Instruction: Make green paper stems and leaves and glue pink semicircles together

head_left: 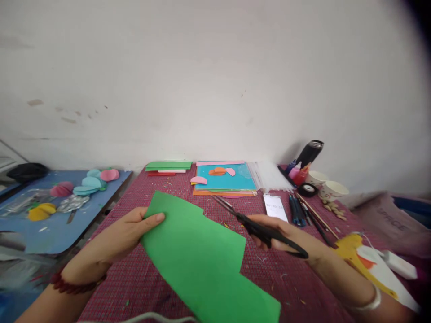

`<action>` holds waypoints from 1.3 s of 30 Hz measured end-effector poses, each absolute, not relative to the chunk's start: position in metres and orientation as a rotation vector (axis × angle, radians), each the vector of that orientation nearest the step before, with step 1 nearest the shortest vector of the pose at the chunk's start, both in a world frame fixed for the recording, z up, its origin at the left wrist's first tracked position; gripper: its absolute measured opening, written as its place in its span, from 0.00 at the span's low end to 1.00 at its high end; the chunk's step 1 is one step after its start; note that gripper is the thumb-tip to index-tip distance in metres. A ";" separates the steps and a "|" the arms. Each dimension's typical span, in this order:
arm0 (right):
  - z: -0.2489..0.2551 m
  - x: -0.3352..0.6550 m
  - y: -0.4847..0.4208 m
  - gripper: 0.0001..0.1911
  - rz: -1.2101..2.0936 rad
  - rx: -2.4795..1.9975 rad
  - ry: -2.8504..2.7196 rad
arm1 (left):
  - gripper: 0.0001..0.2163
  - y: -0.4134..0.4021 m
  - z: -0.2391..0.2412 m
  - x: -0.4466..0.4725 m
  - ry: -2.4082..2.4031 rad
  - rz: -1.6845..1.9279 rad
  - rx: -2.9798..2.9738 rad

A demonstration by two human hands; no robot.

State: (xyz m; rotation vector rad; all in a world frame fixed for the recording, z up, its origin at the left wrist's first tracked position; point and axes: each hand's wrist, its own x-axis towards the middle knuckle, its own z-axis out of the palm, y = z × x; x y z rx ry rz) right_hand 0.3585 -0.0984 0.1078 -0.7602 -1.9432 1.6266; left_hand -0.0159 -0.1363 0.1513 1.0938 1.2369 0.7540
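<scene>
Plainly enough, the left hand [136,226] grips the green sheet [198,255] at its upper left corner, thumb on top, at ten o'clock from the sheet's middle. That sheet, its far edge cut in steps, is held out over the red checked cloth [124,269] and runs down toward five o'clock. Between two and three o'clock, the right hand [278,231] grasps the scissors [257,229] by their black handles; the blades point to ten o'clock, beyond the sheet's stepped edge.

Farther out, counting from the same middle, a white-screened phone [275,207] lies at two o'clock. At half past twelve is a blue sheet [235,180] carrying small orange and pink cutouts [220,171]; at eleven, a pile of folded green paper [168,166] sits near the wall [208,80]. A black flask [308,154] leans between one and two, two paper cups [333,190] stand just past two, and a yellow glue gun [348,249] lies at three. Toward half past nine, a blue table [54,242] bears a yellow paper shape [42,211].
</scene>
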 end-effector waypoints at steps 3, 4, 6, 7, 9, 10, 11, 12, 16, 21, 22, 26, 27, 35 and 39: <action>0.097 0.346 -0.096 0.39 1.738 -0.661 -1.977 | 0.15 -0.133 0.152 -0.013 1.274 0.728 1.193; 0.093 0.343 -0.095 0.39 1.771 -0.641 -1.974 | 0.15 -0.130 0.151 -0.011 1.278 0.723 1.199; 0.088 0.338 -0.092 0.40 1.806 -0.633 -1.943 | 0.16 -0.125 0.147 -0.010 1.275 0.709 1.190; 0.087 0.336 -0.091 0.40 1.810 -0.642 -1.927 | 0.16 -0.123 0.144 -0.009 1.267 0.700 1.185; 0.086 0.334 -0.089 0.40 1.806 -0.658 -1.909 | 0.17 -0.118 0.139 -0.010 1.246 0.680 1.173; 0.087 0.333 -0.088 0.40 1.799 -0.666 -1.907 | 0.17 -0.116 0.137 -0.010 1.236 0.674 1.164; 0.088 0.333 -0.088 0.40 1.794 -0.672 -1.910 | 0.16 -0.115 0.135 -0.010 1.228 0.670 1.155; 0.088 0.332 -0.087 0.40 1.794 -0.671 -1.913 | 0.16 -0.113 0.134 -0.011 1.224 0.669 1.143; 0.087 0.328 -0.085 0.40 1.833 -0.688 -1.899 | 0.17 -0.110 0.131 -0.011 1.216 0.673 1.111; 0.082 0.324 -0.083 0.37 1.876 -0.720 -1.867 | 0.17 -0.110 0.131 -0.008 1.192 0.666 1.063; 0.082 0.323 -0.083 0.37 1.882 -0.710 -1.867 | 0.17 -0.110 0.131 -0.007 1.187 0.666 1.054; 0.084 0.322 -0.083 0.35 1.852 -0.686 -1.883 | 0.17 -0.110 0.130 -0.005 1.185 0.651 1.038; 0.084 0.322 -0.083 0.35 1.837 -0.688 -1.891 | 0.17 -0.110 0.130 -0.005 1.188 0.648 1.039; 0.075 0.325 -0.082 0.32 1.762 -0.689 -1.917 | 0.20 -0.110 0.123 -0.002 1.176 0.656 1.027; 0.075 0.327 -0.084 0.31 1.776 -0.654 -1.907 | 0.20 -0.110 0.124 0.003 1.209 0.767 0.972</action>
